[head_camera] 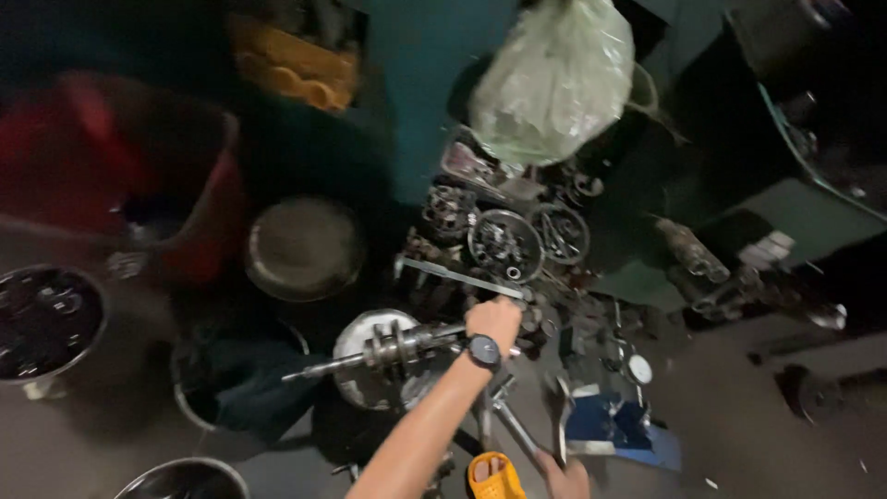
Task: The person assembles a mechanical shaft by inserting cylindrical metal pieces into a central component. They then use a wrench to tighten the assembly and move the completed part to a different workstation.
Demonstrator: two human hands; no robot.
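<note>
Steel crankshaft (397, 348), one in number, is held at its right end in the closed left hand (494, 320), lying across one round metal pan (356, 337) on the floor. Judged heavy, rigid and oily, it is best gripped at the journals. The right hand (565, 479), near edge, cannot be read.

Red bin (139, 176) at my far left, blurred. Round metal pan (303, 248) beside it, dull and empty-looking. Dark bowl of small parts (42, 319) at the left edge. Pale green plastic bag (552, 79) up top, bulging, above a heap of gears and rings (504, 242). Blue box (617, 427) low right, near a small round gauge (637, 370). Orange sandal (494, 476) at the bottom edge.
</note>
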